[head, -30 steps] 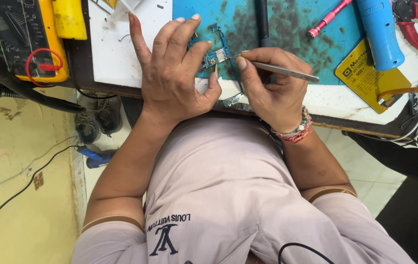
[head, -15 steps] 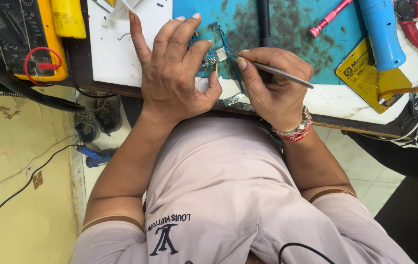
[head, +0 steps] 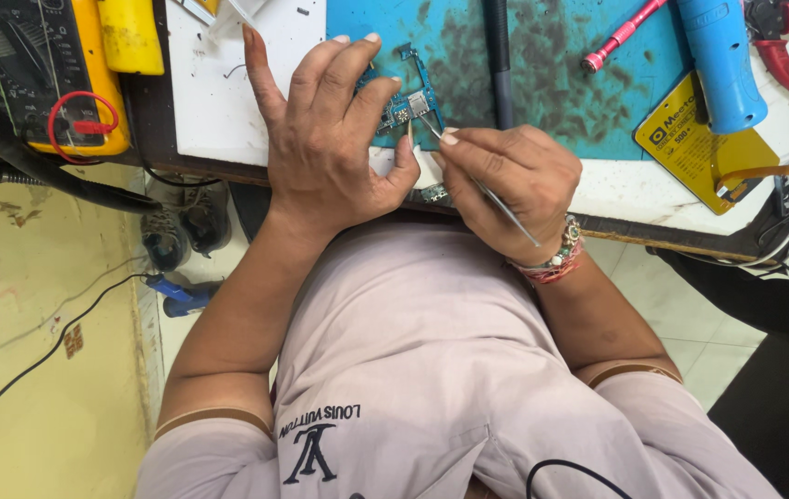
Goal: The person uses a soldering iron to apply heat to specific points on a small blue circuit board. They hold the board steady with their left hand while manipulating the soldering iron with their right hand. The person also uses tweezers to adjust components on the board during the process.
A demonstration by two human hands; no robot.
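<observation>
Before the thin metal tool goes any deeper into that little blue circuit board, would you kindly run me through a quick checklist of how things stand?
1. Board held down: ok. The left hand lies over the blue circuit board on the teal mat.
2. Tool grip: ok. The right hand pinches the thin metal tool between its fingers.
3. Tip on the board: ok, it meets the board near the left thumb.
4. Exact part under the tip: cannot tell, too small.
5. Space around: not ok. A blue tool handle and red cutters crowd the right side.
6. Yellow meter out of the way: ok.
</observation>
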